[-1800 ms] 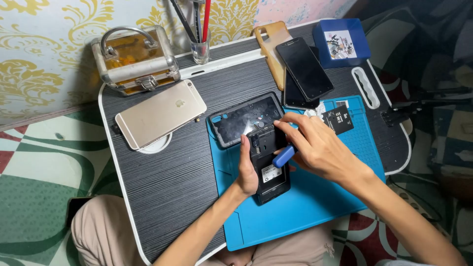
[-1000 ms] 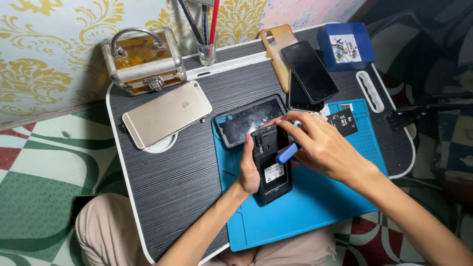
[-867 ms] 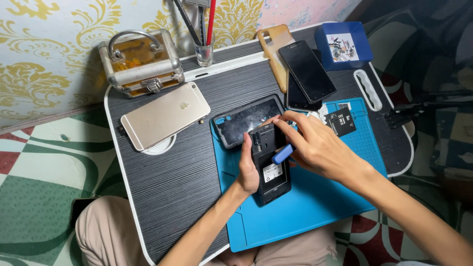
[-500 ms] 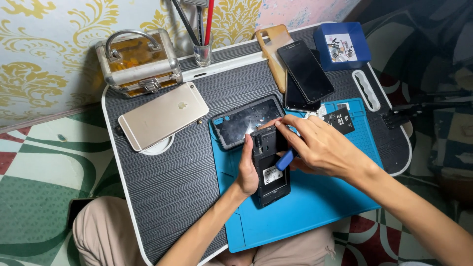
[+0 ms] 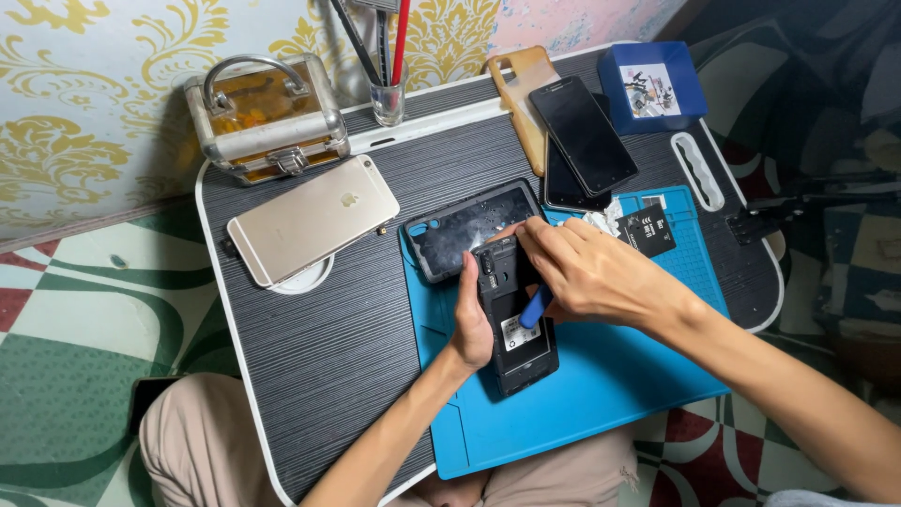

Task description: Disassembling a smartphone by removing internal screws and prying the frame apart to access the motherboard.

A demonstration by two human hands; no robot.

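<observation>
An opened black phone (image 5: 515, 329) lies back-up on the blue work mat (image 5: 601, 385), its inner parts showing. My left hand (image 5: 472, 324) clasps its left side. My right hand (image 5: 587, 274) holds a small blue pry tool (image 5: 536, 304), with the fingertips pressed on the phone's upper end. A removed black back cover (image 5: 462, 227) lies just above, half on the mat.
On the dark lap table (image 5: 328, 347) lie a gold phone (image 5: 313, 219), a metal-framed case (image 5: 265, 117), a glass with pens (image 5: 389, 99), two dark phones (image 5: 582, 136), a tan case (image 5: 521, 84), a blue box (image 5: 649, 89) and a small black card (image 5: 646, 231).
My right hand has shifted slightly over the phone's top end, and the view has drifted a little. Both hands stay on the opened phone.
</observation>
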